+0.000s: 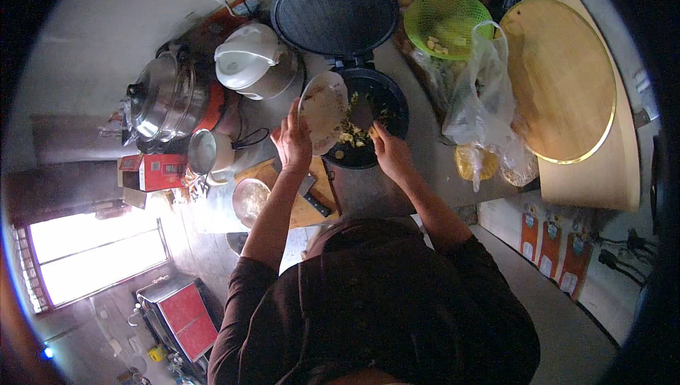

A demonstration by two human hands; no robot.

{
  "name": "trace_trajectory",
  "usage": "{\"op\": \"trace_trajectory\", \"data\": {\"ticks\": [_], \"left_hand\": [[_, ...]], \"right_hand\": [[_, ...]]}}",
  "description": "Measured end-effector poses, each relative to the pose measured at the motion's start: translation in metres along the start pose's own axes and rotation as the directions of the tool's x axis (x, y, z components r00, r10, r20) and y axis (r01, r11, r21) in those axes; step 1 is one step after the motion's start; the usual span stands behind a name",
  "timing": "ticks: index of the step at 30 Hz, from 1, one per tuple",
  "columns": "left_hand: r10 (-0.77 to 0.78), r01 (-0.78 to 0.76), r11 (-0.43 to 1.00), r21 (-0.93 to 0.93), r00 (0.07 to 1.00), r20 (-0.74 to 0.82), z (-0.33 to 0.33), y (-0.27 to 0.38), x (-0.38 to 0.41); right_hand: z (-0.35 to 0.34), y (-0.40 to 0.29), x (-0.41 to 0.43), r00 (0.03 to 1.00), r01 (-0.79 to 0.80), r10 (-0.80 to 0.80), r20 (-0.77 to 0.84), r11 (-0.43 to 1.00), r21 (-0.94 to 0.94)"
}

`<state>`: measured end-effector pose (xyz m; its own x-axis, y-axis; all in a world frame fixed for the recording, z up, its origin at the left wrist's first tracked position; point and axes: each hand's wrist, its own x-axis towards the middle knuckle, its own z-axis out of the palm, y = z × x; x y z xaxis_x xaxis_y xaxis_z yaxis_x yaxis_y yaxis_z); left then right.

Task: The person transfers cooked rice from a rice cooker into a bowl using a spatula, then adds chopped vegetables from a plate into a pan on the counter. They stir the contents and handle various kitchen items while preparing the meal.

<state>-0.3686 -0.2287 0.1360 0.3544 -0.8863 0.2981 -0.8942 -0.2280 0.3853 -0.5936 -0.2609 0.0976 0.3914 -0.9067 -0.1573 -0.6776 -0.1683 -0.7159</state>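
My left hand [294,140] grips the rim of a white plate [323,111] with a patterned edge. The plate is tilted over the left side of an electric griddle [394,99], and brown residue streaks its face. In my right hand [392,152] is the handle of a dark spatula [362,114], its blade down among the food. Chopped green and pale yellow food [350,135] lies in the griddle pan, partly hidden by the plate and spatula. The griddle's round, ribbed lid [334,10] is raised behind the pan.
Left are a rice cooker [249,61], a steel pot [170,98] and a small saucepan [204,152]. A cleaver [313,199] lies on a wooden cutting board [326,183] beside a bowl [251,201]. Right are a green basket [449,23], plastic bags [481,98] and a round board [566,77].
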Motion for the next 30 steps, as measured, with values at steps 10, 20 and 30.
{"op": "trace_trajectory", "data": {"ticks": [10,20,30], "left_hand": [[-0.381,0.291,0.758,-0.584,0.924,-0.034,-0.008,-0.036,-0.016],[-0.387,0.494,-0.388,-0.778,0.679,0.624,-0.008,-0.099,-0.13],[-0.454,0.444,-0.437,-0.782,0.641,0.618,-0.075,-0.076,-0.181]], "right_hand": [[-0.043,0.073,-0.074,1.0,0.003,-0.014,0.016,0.832,0.555],[-0.02,0.116,-0.096,0.949,-0.196,0.289,0.123,0.239,0.951],[0.01,0.161,-0.114,0.949,-0.309,0.275,0.154,0.708,0.635]]}}
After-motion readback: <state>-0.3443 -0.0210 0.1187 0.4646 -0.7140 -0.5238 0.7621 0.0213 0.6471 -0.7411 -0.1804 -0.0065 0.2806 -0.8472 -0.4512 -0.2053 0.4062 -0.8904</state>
